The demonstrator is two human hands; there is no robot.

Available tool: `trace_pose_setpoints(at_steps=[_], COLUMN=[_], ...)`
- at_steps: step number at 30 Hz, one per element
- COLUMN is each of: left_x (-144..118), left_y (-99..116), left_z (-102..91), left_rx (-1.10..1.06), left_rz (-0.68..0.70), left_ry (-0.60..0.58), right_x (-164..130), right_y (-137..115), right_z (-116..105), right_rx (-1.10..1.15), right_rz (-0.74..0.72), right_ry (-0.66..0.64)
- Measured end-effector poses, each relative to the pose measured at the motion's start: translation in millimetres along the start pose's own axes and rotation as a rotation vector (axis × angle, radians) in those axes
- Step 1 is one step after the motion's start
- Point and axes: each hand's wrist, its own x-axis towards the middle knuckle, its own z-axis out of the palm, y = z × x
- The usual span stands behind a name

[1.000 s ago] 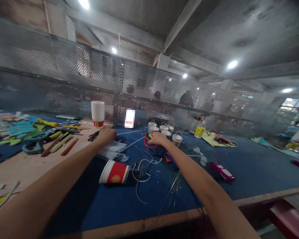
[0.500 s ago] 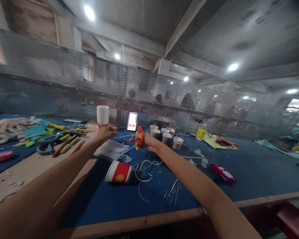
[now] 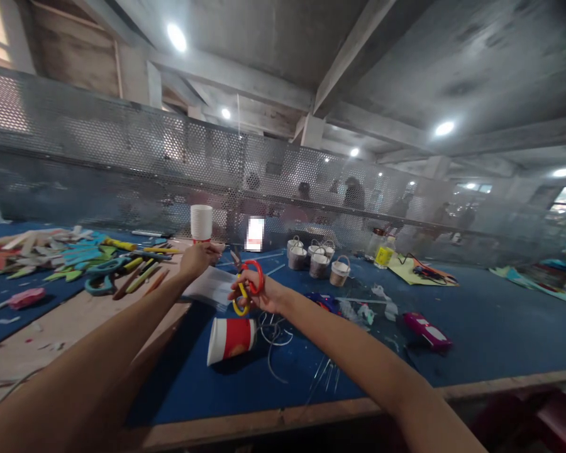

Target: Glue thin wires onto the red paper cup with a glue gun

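My right hand grips scissors with one red and one yellow handle loop, their blades pointing up and away. To its left, my left hand has its fingers pinched together; whatever is between them is too small to make out. Just behind that hand stands a stack of white paper cups with a red band at the bottom. White sheets lie beneath the hands. Nearer to me, a red and white paper cup rests on its side beside loops of white cord.
Several small handled buckets stand behind, right of a lit phone. Cut paper pieces and blue-handled scissors lie left. A yellow-labelled bottle and magenta case are right. A perforated metal screen closes the back.
My right hand has come nearer to me and left, turning the scissors so both loops and the blades show. My left hand stays pinched by the cup stack. The view has shifted slightly.
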Motion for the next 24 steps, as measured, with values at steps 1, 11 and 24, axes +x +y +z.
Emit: trace_pose_setpoints(at_steps=[1, 11, 24], left_x=[1, 3, -6], left_y=[0, 2, -3], left_z=[0.0, 8.7, 22.4], left_rx=[0.032, 0.08, -0.041], left_rz=[-0.011, -0.117, -0.159], left_ry=[0.006, -0.003, 0.181], right_x=[2, 31, 45], right_y=[0, -9, -6], right_z=[0, -11, -12], right_rx=[0.014, 0.131, 0.208], right_rz=[0.019, 0.204, 0.121], right_ry=[-0.023, -0.041, 0.048])
